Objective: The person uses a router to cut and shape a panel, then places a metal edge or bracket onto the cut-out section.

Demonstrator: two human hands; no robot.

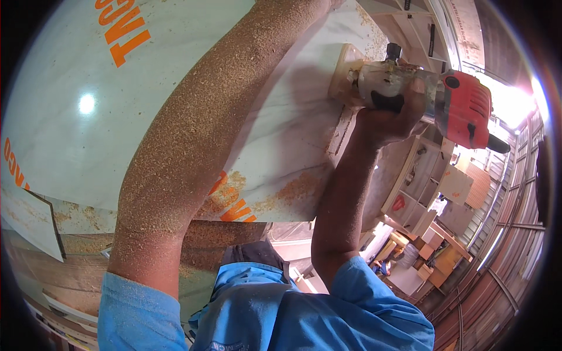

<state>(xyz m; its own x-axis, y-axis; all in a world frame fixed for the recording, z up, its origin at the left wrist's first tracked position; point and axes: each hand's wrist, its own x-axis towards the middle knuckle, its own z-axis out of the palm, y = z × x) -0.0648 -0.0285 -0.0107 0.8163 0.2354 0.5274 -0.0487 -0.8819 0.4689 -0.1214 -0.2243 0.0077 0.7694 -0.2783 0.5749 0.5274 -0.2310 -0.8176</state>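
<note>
My right hand [392, 120] is wrapped round the scuffed grey body of a trim router with a red motor housing [465, 108]. The tool lies sideways, and a pale wooden block or plate [346, 73] sits at its working end, by the right edge of a large white marble-patterned panel [293, 128]. Whether the cutter touches the panel is hidden. My left forearm [193, 117], coated in sawdust, stretches across the panel to the top edge of the picture. The left hand itself is cut off there, so its fingers do not show.
Sawdust [298, 186] lies along the panel's near edge. A smaller white board [32, 219] is at the left. Wooden offcuts [430, 257] are piled at the lower right, near shelving [418, 175]. A corrugated metal wall [515, 222] runs along the right, with bright light above.
</note>
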